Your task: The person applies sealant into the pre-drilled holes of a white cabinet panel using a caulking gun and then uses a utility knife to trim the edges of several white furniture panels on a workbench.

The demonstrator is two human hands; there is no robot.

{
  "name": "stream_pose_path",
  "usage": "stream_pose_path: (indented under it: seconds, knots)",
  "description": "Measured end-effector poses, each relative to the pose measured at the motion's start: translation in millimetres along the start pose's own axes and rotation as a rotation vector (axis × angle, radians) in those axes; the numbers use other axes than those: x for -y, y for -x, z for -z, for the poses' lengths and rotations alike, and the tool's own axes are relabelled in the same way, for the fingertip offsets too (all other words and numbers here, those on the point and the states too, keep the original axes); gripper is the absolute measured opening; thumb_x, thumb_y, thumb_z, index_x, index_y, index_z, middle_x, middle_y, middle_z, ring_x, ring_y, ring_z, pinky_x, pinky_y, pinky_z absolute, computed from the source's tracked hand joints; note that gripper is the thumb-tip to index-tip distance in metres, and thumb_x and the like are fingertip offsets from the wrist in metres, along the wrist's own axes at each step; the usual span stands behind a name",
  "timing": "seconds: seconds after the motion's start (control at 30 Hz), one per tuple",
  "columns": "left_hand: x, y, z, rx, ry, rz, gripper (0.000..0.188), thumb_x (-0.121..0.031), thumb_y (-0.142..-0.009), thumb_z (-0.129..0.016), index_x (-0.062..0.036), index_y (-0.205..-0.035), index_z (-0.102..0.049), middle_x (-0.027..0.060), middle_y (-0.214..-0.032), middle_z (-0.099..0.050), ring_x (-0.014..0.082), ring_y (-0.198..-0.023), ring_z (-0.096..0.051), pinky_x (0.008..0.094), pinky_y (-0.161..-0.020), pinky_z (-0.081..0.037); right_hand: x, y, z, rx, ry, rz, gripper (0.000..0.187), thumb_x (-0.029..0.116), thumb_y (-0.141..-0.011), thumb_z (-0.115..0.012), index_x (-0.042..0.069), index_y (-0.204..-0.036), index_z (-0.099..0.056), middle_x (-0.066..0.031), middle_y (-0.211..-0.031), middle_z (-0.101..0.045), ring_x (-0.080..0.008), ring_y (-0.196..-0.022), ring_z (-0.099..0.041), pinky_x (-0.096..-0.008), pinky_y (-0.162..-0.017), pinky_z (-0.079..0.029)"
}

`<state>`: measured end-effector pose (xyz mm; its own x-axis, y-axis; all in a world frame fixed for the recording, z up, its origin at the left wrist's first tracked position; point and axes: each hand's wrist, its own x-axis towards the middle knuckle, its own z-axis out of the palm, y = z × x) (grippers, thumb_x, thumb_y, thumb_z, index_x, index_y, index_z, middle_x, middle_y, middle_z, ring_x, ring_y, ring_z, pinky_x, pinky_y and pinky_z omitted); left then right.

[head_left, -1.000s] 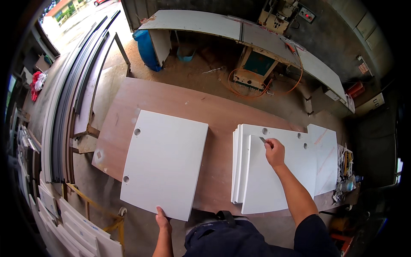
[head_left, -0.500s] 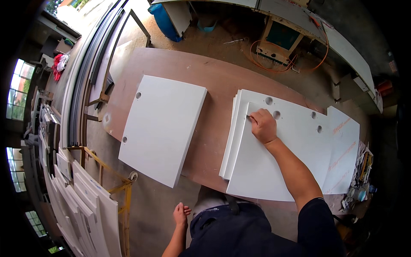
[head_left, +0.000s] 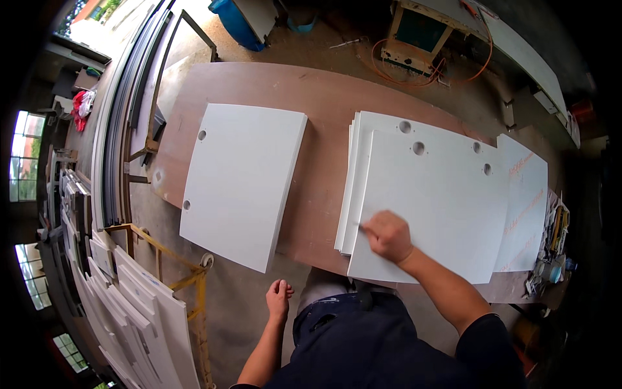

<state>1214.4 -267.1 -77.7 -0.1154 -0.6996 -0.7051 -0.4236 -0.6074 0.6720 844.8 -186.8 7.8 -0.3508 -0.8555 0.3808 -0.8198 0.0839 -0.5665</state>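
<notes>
My right hand (head_left: 389,236) is closed in a pinch at the left edge of the top white panel (head_left: 434,201), low down toward me. A small dark tip shows at its fingers, too small to name. That panel has round cup holes near its far edge and lies on a stack of white panels (head_left: 353,188), whose left edges stick out beneath it. Held low in front of the table, my left hand (head_left: 278,297) has its fingers curled in with nothing visible in them. The nearest thing to it is a second pile of white panels (head_left: 243,185), with two round holes along the left side.
Everything lies on a brown table (head_left: 311,97). At the right end are a white sheet with orange print (head_left: 523,207) and a clutter of tools (head_left: 549,259). A yellow wheeled frame (head_left: 194,282) and leaning white boards (head_left: 146,311) stand at left. An orange hose (head_left: 382,71) lies beyond.
My right hand has slid toward me along the left edge of the top panel, from near its far corner to its lower part. My left hand has risen a little, its fingers more curled.
</notes>
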Motion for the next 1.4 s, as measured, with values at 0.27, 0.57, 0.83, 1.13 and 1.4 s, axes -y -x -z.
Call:
stream_pose_path:
  seconds: [0.27, 0.57, 0.83, 1.13, 1.4]
  knots:
    - [-35, -27, 9, 0.162, -0.162, -0.11, 0.035, -0.024, -0.098, -0.06, 0.0054, -0.118, -0.06, 0.0072, -0.089, -0.066, 0.015, -0.076, -0.064, 0.027, -0.069, -0.05, 81, 83, -8, 0.24, -0.144, 0.056, 0.008, 0.006, -0.069, -0.065, 0.011, -0.071, -0.059, -0.0039, -0.065, -0.051, -0.0224, -0.061, -0.055, -0.035, -0.054, -0.043]
    - [-77, -46, -5, 0.368, -0.454, -0.395, 0.034, -0.013, -0.096, -0.063, 0.0088, -0.122, -0.056, 0.0044, -0.092, -0.064, 0.0107, -0.083, -0.06, 0.0258, -0.077, -0.05, 103, 94, -25, 0.262, 0.033, -0.125, 0.004, 0.012, -0.075, -0.065, 0.013, -0.074, -0.062, -0.0036, -0.067, -0.053, -0.0233, -0.063, -0.055, -0.0354, -0.058, -0.045]
    - [-148, -27, -53, 0.512, -0.649, -0.832, 0.021, -0.006, -0.089, -0.065, 0.0035, -0.107, -0.063, 0.0102, -0.084, -0.065, 0.0165, -0.072, -0.063, 0.028, -0.07, -0.051, 33, 187, 87, -0.484, 0.352, -0.888, 0.007, 0.008, -0.086, -0.066, 0.003, -0.081, -0.064, -0.0094, -0.077, -0.061, -0.0247, -0.069, -0.06, -0.0346, -0.063, -0.049]
    - [-234, -35, -206, 0.531, -1.013, -1.652, 0.043, -0.02, -0.087, -0.066, 0.0004, -0.124, -0.057, 0.0159, -0.138, -0.05, 0.037, -0.129, -0.046, 0.0496, -0.106, -0.038, -42, 299, 166, -0.654, 0.714, -1.386, 0.01, 0.016, -0.086, -0.069, 0.008, -0.091, -0.07, -0.0073, -0.089, -0.067, -0.0249, -0.08, -0.065, -0.0347, -0.071, -0.051]
    - [-234, -55, -247, 0.645, -1.285, -1.633, 0.051, -0.032, -0.093, -0.051, -0.0022, -0.135, -0.053, 0.0143, -0.16, -0.023, 0.0353, -0.149, -0.017, 0.0508, -0.12, -0.015, -17, 271, 134, -0.601, 0.68, -1.234, 0.006, 0.013, -0.083, -0.068, 0.009, -0.088, -0.07, -0.0048, -0.082, -0.066, -0.0251, -0.076, -0.064, -0.0344, -0.067, -0.051]
